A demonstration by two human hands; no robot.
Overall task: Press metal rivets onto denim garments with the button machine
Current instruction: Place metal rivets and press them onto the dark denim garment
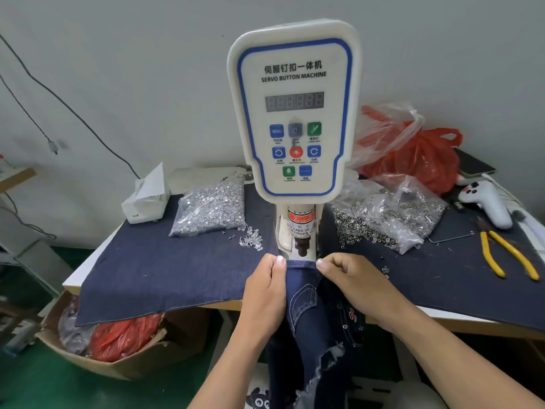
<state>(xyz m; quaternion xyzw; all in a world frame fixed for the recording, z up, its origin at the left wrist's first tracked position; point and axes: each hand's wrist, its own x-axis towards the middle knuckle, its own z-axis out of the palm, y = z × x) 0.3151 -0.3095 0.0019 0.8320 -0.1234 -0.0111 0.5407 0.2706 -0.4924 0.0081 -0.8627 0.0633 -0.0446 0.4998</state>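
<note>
Denim jeans (306, 293) hang off the front edge of a worktable (73, 283), their top hem drawn taut just below the punch (302, 247) of a servo button machine (295, 107). A worker's left hand (265, 290) pinches the hem on one side and the right hand (351, 278) pinches it on the other, the two hands near each other with a short stretch of cloth between them. The hem sits right in front of the punch, not plainly under it, so the press on this spot looks yet to come. Small metal studs (345, 326) already show lower down the garment beside a red embroidered mark, which suggests earlier placements are done; how many remain cannot be told. The machine's counter display (295, 101) is unlit or unreadable from here. Supplies are plentiful: a clear bag of silver rivets (211, 208) lies to the left on the denim table cover (165, 267), with loose pieces (250, 237) spilled beside it, and open bags of ring-shaped caps (386, 219) lie to the right. Yellow-handled pliers (507, 255) rest at the far right.
</note>
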